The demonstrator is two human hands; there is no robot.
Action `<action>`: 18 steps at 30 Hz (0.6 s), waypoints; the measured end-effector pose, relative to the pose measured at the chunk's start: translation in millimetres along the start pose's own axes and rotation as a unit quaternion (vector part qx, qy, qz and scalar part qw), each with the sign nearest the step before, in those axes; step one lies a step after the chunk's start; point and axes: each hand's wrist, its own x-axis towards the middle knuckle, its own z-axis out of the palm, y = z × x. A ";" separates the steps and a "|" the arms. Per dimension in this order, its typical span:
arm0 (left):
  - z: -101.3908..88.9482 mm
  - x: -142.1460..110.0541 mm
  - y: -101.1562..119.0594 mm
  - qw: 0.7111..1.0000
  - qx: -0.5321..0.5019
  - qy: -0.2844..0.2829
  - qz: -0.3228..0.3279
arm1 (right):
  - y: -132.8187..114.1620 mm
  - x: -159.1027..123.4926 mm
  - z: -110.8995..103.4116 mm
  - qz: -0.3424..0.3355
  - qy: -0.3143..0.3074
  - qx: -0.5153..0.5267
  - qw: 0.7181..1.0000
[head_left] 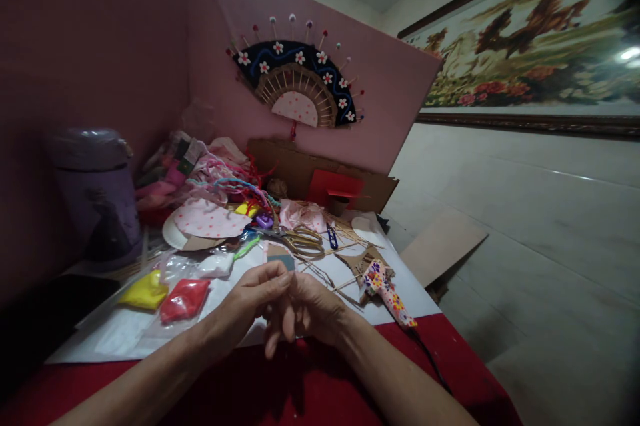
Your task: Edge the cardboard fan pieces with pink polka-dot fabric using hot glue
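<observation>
My left hand (253, 299) and my right hand (313, 309) meet over the near edge of a white sheet (125, 333) on a red table (310, 386). The left fingers are pinched together, touching the right hand; what they hold, if anything, is too small to make out. The right hand's fingers curl downward, closed. Just beyond the hands lies a small card piece (280, 257). Scissors (300, 239) lie behind it. A patterned glue gun (387, 293) rests to the right, its cord running off the table.
Yellow (145, 291) and red (184, 299) clay packets lie at the left. A purple bin (95, 193) stands at far left. Craft clutter, pipe cleaners (225, 179), thin sticks and cardboard (320, 176) fill the back. A decorated fan (297, 83) hangs on the pink board.
</observation>
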 end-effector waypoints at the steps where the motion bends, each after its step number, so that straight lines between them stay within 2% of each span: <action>1: 0.7 -0.6 0.4 1.000 0.001 0.002 -0.002 | 0.5 0.0 -1.1 -0.002 0.004 -0.007 1.000; 5: 2.4 -2.5 1.3 1.000 0.016 0.003 -0.001 | 2.6 -0.5 -4.0 0.000 -0.010 -0.024 1.000; 7: 2.3 -2.9 2.0 0.999 0.041 0.012 0.015 | 1.7 -1.1 -2.5 -0.012 0.002 -0.025 1.000; 9: 1.6 -3.0 3.2 0.996 0.072 0.037 0.045 | -0.8 -1.1 0.3 -0.059 0.059 -0.030 0.996; 11: 0.5 -2.8 4.9 0.990 0.091 0.068 0.084 | -3.7 -0.4 2.4 -0.123 0.126 -0.041 0.984; 13: -0.2 -2.3 6.3 0.986 0.091 0.083 0.112 | -6.0 0.6 2.6 -0.176 0.167 -0.054 0.969; 18: 1.1 -0.4 7.1 0.978 0.115 0.111 0.131 | -7.6 -0.1 -2.5 -0.222 0.237 -0.117 0.939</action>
